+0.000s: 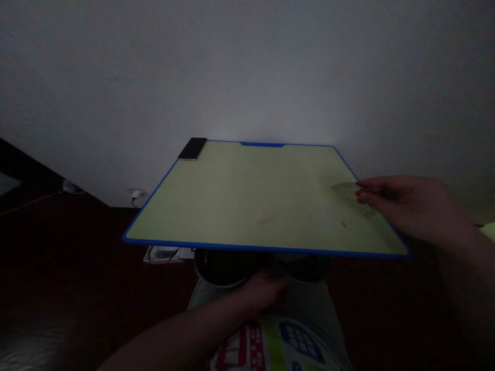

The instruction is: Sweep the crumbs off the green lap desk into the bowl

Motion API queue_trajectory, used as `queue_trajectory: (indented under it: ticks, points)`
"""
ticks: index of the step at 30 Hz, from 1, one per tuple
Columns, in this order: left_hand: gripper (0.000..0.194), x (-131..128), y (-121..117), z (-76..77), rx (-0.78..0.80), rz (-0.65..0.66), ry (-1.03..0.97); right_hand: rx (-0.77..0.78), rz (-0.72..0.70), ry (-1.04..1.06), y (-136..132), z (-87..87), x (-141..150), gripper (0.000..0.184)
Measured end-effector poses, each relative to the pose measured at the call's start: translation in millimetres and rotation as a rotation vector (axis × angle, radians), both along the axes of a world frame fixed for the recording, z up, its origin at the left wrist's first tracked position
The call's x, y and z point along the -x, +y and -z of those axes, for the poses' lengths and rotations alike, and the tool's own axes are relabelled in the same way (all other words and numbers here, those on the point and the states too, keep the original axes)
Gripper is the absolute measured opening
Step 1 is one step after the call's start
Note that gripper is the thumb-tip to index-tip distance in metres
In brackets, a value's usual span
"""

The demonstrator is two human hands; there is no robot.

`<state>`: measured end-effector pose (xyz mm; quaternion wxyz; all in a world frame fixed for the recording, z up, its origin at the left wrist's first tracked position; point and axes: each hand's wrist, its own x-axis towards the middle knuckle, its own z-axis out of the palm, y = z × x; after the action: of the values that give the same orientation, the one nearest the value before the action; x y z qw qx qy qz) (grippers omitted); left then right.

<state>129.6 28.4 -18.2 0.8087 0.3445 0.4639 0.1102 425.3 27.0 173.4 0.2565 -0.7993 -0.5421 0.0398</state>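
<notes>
My right hand point(390, 198) pinches a clear protractor point(348, 198) between thumb and fingers, above the right side of a pale board with a blue rim point(232, 245). A small heap of pale grains point(264, 216) lies on the board towards its near edge. A small dark sliver point(343, 224) is on the board, below the protractor. My left hand point(268, 288) is under the near edge, between two dark round bowls, the left bowl point(224, 270) and the right bowl point(305, 268). Its fingers are in shadow, and I cannot make out whether they grip anything.
A black phone point(192, 149) lies at the board's far left corner. The board's far edge is by a pale wall point(247, 67). A plug with a cable point(136, 194) sits in the wall at left. A printed bag or cloth point(270, 345) is close to my body. The floor is dark.
</notes>
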Motion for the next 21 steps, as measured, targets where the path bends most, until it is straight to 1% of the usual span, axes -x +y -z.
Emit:
queue_trajectory:
  ticks: [2, 4, 8, 11, 13, 15, 18, 21]
  points:
    - [0.021, -13.8, 1.3, 9.5, 0.031, -0.014, 0.082, 0.011, 0.045, 0.004, -5.5, 3.4, -10.1, 0.041]
    - [0.026, -22.6, 3.4, 13.2, 0.058, -0.026, 0.141, 0.026, 0.051, 0.009, -9.5, 9.1, -17.2, 0.041]
    - [0.035, -35.0, 8.7, 12.7, 0.085, -0.072, 0.200, 0.023, -0.016, 0.018, -10.1, 19.7, -23.8, 0.038]
    - [0.032, -36.7, 11.7, 6.6, 0.071, -0.118, 0.181, 0.043, -0.039, 0.031, -6.3, 22.2, -25.3, 0.039]
    - [0.026, -30.8, 12.7, -1.2, 0.052, -0.151, 0.150, 0.062, -0.038, 0.031, -2.5, 22.0, -24.7, 0.041]
    - [0.029, -19.0, 12.1, -11.2, 0.037, -0.174, 0.117, 0.072, -0.059, 0.026, 3.2, 21.9, -21.1, 0.044]
    - [0.030, 6.1, 7.3, -26.0, 0.041, -0.181, 0.069, 0.088, -0.150, 0.017, 17.4, 24.1, -7.8, 0.043]
    - [0.036, 32.8, -1.4, -35.2, 0.042, -0.192, 0.015, 0.140, -0.268, -0.014, 37.8, 29.0, 14.5, 0.038]
